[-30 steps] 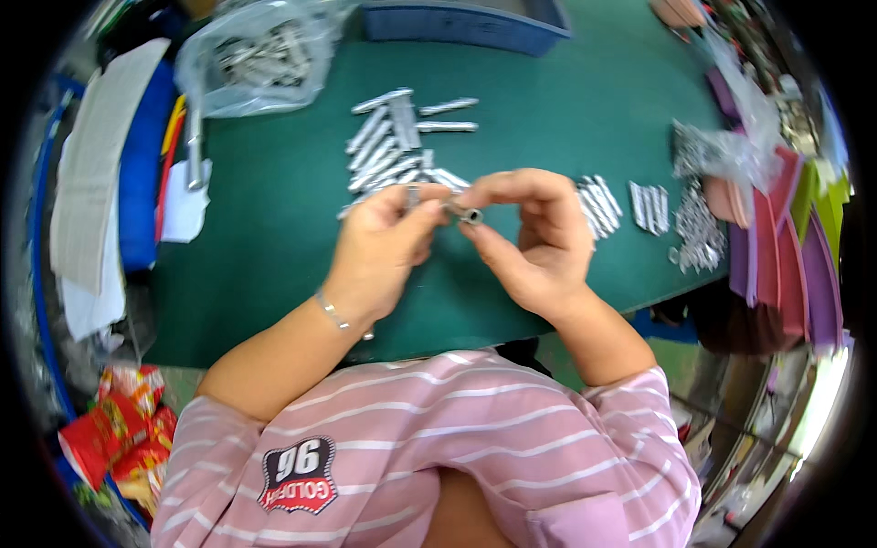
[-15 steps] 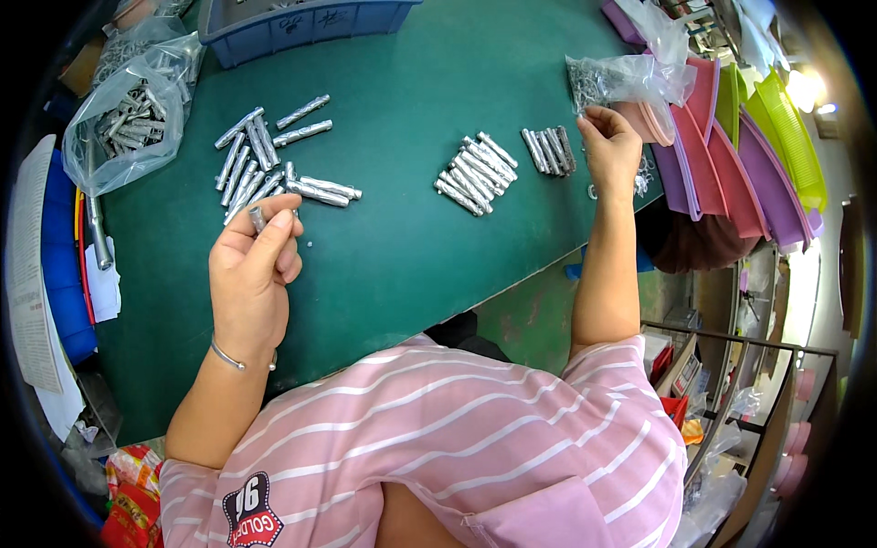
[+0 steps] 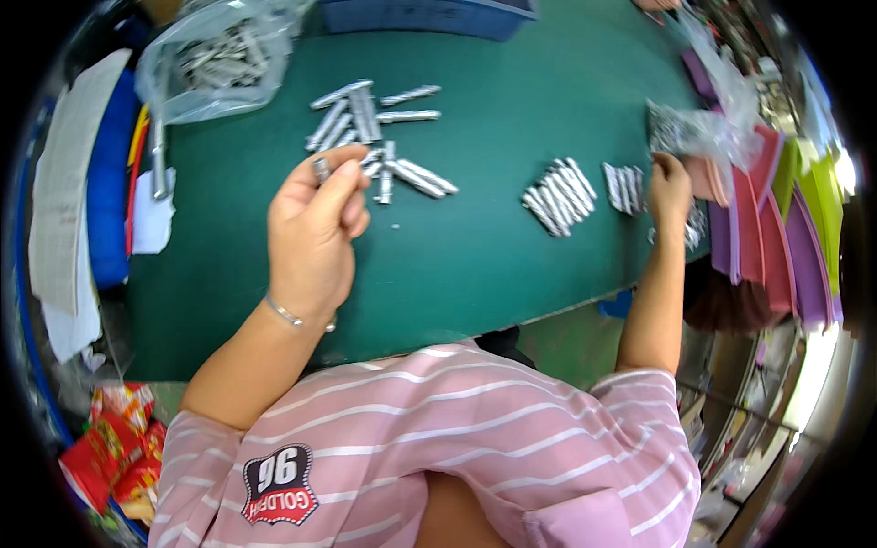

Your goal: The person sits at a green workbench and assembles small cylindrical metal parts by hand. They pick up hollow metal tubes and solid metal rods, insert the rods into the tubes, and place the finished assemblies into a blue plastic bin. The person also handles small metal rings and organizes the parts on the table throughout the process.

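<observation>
My left hand (image 3: 315, 233) is closed on a short silver metal cylinder (image 3: 322, 170), held between thumb and curled fingers with one end showing. Just beyond it lies a loose heap of similar metal cylinders (image 3: 364, 114) on the green table. At the right, my right hand (image 3: 671, 194) has its fingertips pinched together; anything in them is too small or blurred to make out. It is beside a short row of metal cylinders (image 3: 625, 189) and a clear bag of small metal parts (image 3: 678, 131). Between the hands sits a neat stack of cylinders (image 3: 559, 197).
A clear bag of metal pieces (image 3: 224, 73) stands at far left, near a blue bin (image 3: 429, 16) at the back. Nested pink, purple and green plastic trays (image 3: 772, 210) crowd the right edge. Small loose parts (image 3: 696, 226) lie under my right wrist. Papers (image 3: 78, 192) hang at left.
The whole view has swung, so the table and its things appear farther right. My left hand still grips the cylinder, and my right hand stays pinched near the bag of small parts.
</observation>
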A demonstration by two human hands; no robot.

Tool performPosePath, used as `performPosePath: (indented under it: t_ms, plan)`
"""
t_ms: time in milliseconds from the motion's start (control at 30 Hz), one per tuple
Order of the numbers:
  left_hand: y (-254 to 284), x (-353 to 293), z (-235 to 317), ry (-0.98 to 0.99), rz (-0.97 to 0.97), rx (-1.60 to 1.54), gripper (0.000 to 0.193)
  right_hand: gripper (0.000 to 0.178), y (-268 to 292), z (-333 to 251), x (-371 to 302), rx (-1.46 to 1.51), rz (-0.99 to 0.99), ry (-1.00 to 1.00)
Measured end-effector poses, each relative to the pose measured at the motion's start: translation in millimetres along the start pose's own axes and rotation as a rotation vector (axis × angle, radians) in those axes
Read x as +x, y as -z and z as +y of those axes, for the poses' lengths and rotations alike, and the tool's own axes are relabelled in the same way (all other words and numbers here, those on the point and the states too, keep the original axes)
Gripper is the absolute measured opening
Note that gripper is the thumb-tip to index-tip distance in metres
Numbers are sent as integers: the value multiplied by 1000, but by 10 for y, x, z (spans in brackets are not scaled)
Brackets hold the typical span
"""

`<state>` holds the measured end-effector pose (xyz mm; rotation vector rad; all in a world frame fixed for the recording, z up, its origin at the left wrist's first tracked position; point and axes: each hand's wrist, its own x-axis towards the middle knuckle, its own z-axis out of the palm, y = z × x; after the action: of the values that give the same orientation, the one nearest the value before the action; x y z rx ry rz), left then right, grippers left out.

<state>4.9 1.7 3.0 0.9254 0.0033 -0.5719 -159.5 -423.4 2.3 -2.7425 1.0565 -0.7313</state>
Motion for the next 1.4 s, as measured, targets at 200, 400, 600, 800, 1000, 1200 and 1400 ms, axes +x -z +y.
performPosePath:
  t_ms: [200,400,600,800,1000,1200,1400]
  plan:
    - [11,55,53,-104,94,-66,15,12,-141,-1745,-220,522,-208,406]
    - [60,99,39,-112,86,-60,15,10,-648,-2718,-454,452,-220,831]
    - [12,47,66,-80,88,-44,15,13,-564,-2689,-451,774,-437,642]
    - [2,2,36,-42,64,-49,16,18,-311,-2634,-646,931,-395,697]
    - [12,2,36,-58,58,-37,15,16,-256,-2616,-642,780,-281,727]
    - [-4,15,41,-62,86,-54,16,9,-365,-2551,-464,538,-539,671]
    - [19,44,41,-81,86,-43,16,15,-723,-2737,-207,459,-256,861]
